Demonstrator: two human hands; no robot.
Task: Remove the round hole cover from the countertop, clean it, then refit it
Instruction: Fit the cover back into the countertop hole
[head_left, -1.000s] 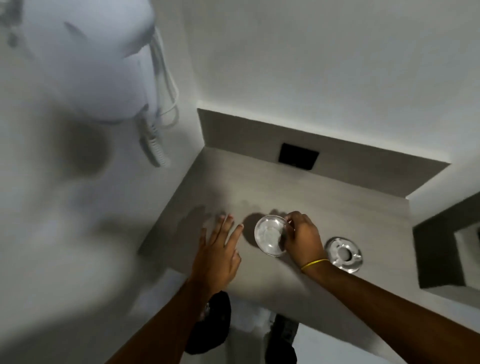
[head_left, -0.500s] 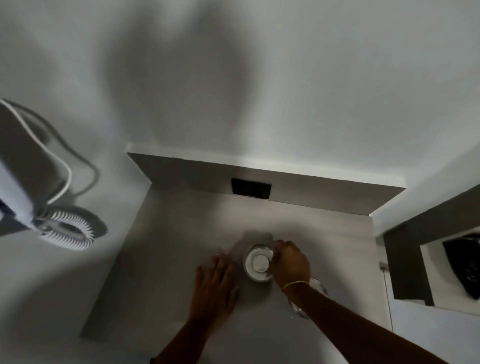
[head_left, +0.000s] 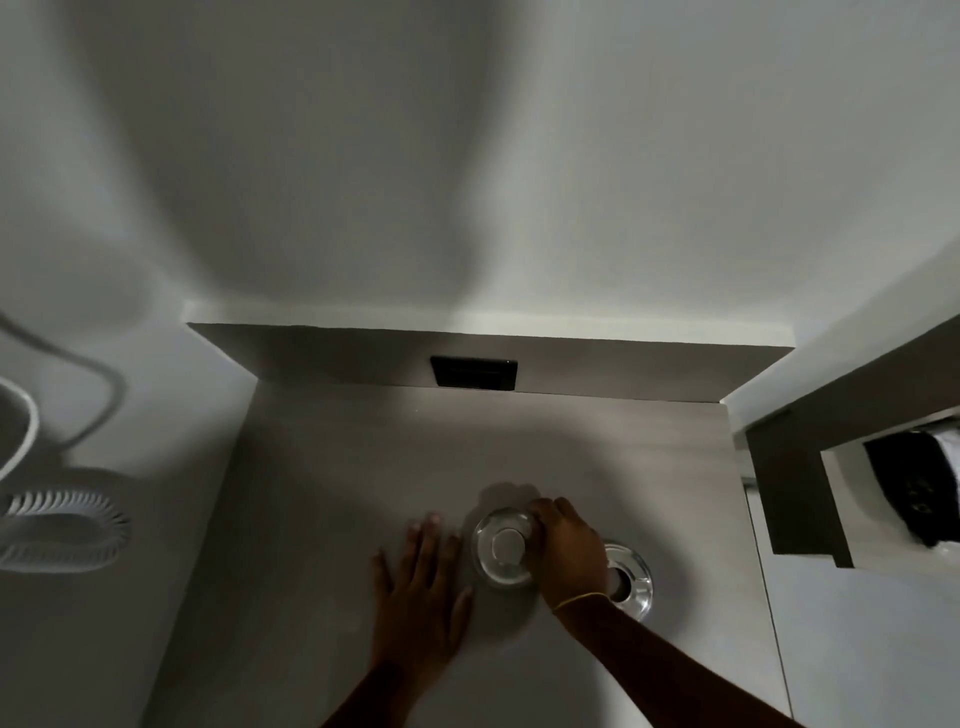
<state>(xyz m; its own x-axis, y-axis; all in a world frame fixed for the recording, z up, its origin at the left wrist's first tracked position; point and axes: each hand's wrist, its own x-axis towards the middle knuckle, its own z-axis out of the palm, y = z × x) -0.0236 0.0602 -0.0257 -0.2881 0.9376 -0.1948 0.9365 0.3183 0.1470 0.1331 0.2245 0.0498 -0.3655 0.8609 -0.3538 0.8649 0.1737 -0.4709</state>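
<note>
Held the round hole cover (head_left: 503, 552) at its right rim, pinched by the fingertips of the right hand (head_left: 569, 555), underside up with a pale raised hub showing at its centre. Lay just left of that hand and just right of the left hand (head_left: 418, 592), so reachable by either, though gripped only by the right. Had no long axis to speak of, being a disc; appeared to sit low over the countertop (head_left: 332, 467), but whether touching or slightly lifted could not be told through the blur. Sat well clear of its seat: the metal ring around the hole (head_left: 631, 578) showed just right of the right wrist, partly hidden behind it, open and uncovered. Meant a short carry rightward, past the wrist, for any refit, and probably a flip first.

Rested the left hand flat, palm down, fingers spread, touching nothing but the surface.

Grey, matt, bare of tools or cloth. Backed by a low upstand with a dark slot (head_left: 474, 372) in it. Flanked on the left wall by a white coiled cord (head_left: 62, 532), on the right by a recessed niche (head_left: 904, 499) with something dark inside.
</note>
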